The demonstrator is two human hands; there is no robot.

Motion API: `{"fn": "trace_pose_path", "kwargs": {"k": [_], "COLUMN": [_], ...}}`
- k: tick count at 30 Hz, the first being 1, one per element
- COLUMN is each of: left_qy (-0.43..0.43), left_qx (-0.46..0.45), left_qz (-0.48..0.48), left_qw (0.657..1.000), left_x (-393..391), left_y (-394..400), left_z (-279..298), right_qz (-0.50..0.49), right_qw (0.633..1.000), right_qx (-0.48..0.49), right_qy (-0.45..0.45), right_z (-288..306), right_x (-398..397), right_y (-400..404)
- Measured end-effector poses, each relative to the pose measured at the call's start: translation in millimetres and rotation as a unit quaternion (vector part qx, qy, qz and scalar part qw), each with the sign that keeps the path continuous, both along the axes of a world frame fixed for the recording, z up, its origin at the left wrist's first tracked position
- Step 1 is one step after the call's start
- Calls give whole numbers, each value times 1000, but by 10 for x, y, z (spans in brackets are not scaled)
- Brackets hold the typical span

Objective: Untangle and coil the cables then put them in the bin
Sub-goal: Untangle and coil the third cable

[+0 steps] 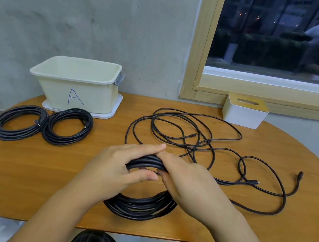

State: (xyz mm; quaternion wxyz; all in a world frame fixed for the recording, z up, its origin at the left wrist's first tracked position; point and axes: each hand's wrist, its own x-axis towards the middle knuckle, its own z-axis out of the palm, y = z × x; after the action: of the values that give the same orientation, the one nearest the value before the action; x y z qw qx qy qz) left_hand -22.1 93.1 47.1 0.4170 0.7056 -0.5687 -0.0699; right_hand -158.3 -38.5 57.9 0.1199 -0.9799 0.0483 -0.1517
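Two finished coils of thin black cable (pixel 42 123) lie side by side at ten o'clock on the oval wooden table (pixel 21 172), just in front of the cream plastic bin marked A (pixel 77 81), which holds nothing we can see; a third black coil (pixel 141 205) sits at six o'clock under our hands. Our left hand (pixel 118 166) curls round the coil's far side, thumb beneath and fingers over; our right hand (pixel 188 182) clamps the same bundle just beside it.

The loose black cable tangle (pixel 203 144) sprawls from twelve to three o'clock; its crossings could tighten into a knot if we pull the free run too hard, and easing either grip may let the gathered loops spring apart.

The near edge lies close under the coil, so loops could slide off towards our lap; a white tissue box with a wooden lid (pixel 243 115) stands at one o'clock; bare wood between coil and bin leaves room to carry leftwards.
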Motion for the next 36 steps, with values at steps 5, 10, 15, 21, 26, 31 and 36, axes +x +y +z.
{"fn": "trace_pose_path", "kwargs": {"k": [5, 10, 15, 21, 26, 31, 36], "left_qy": [59, 102, 131, 177, 221, 204, 93], "left_qx": [-81, -140, -220, -275, -264, -184, -69], "left_qz": [6, 38, 80, 140, 130, 108, 82], "left_qw": [995, 984, 963, 935, 930, 956, 990], "left_x": [-33, -54, -107, -124, -126, -6, 42], "left_y": [-37, -12, 19, 43, 39, 67, 119], "left_z": [-144, -180, -137, -167, -220, -313, -288], "right_qz": [4, 10, 7, 26, 16, 4, 3], "right_qw": [999, 994, 985, 982, 991, 995, 998], "right_qx": [-5, 71, 155, 180, 110, 79, 58], "right_qy": [-46, -78, -71, -56, -80, -58, -18], "right_z": [-69, -136, -109, -135, -145, -193, -132], "right_x": [-12, -42, -76, -66, -26, -16, -18], "right_y": [-22, -72, -54, -10, 4, -13, -37]}}
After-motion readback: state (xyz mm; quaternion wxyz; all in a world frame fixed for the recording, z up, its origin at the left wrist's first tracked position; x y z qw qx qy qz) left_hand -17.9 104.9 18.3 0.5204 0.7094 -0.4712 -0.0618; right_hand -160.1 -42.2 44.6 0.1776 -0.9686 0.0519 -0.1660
